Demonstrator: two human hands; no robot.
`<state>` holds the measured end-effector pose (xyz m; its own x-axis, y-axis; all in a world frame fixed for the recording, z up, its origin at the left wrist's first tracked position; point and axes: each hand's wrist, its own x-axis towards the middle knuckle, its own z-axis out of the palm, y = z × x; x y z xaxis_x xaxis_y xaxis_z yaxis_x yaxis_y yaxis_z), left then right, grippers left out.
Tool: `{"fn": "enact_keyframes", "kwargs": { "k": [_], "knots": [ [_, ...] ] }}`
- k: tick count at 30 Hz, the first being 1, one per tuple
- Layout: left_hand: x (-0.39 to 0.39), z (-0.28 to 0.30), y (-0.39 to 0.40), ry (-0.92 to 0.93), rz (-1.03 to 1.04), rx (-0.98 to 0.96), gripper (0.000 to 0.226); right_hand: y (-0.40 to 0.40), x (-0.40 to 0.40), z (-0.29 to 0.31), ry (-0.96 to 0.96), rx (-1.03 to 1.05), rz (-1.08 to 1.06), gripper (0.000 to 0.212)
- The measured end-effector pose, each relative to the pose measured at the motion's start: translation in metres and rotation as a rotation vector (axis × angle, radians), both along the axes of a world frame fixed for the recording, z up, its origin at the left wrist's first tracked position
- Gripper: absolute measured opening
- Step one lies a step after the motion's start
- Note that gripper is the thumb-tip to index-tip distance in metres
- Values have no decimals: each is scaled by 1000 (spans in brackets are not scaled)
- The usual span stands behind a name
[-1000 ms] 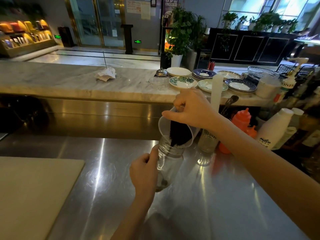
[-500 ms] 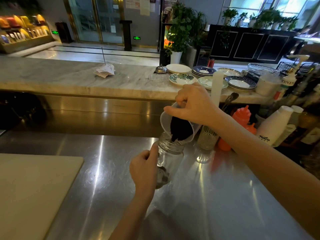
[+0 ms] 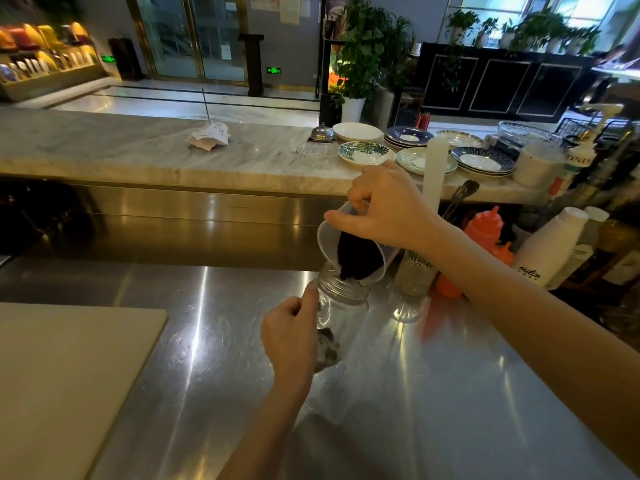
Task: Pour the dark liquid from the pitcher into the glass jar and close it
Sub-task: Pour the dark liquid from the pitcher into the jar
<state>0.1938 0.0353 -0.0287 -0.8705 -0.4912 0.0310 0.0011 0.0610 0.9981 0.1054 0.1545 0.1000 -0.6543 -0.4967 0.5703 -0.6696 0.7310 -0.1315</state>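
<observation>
A clear plastic pitcher (image 3: 379, 270) with dark liquid (image 3: 356, 256) is tipped steeply, its lip resting over the mouth of a lidless glass jar (image 3: 341, 306) on the steel counter (image 3: 398, 393). My right hand (image 3: 384, 206) grips the pitcher from above at its rim. My left hand (image 3: 291, 336) is wrapped around the jar's left side, steadying it. A small pool of dark liquid (image 3: 327, 351) lies at the jar's bottom. No lid is in sight.
A pale cutting board (image 3: 59, 382) covers the counter's left. Right of the jar stand a ribbed glass (image 3: 412, 278), orange squeeze bottles (image 3: 483, 230) and white bottles (image 3: 550, 247). Stacked plates (image 3: 481, 161) and a receipt spike (image 3: 209, 136) sit on the marble ledge behind.
The pitcher has tipped a little further over the jar's mouth, and the dark pool at the jar's bottom has grown. Both hands keep their grips.
</observation>
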Motion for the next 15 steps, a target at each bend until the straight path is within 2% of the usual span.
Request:
{"fn": "enact_keyframes", "kwargs": {
  "k": [4,11,15],
  "knots": [
    [0,-1,-1,-6,-8,2,48,0,-1,-1,3,5,-2,53],
    [1,-2,-2,-4,-3,18,51,1,0,-2,-5,-9,6,47],
    [-1,-4,-1,3,11,-1,51,1,1,-1,28,8,7,56]
  ]
}}
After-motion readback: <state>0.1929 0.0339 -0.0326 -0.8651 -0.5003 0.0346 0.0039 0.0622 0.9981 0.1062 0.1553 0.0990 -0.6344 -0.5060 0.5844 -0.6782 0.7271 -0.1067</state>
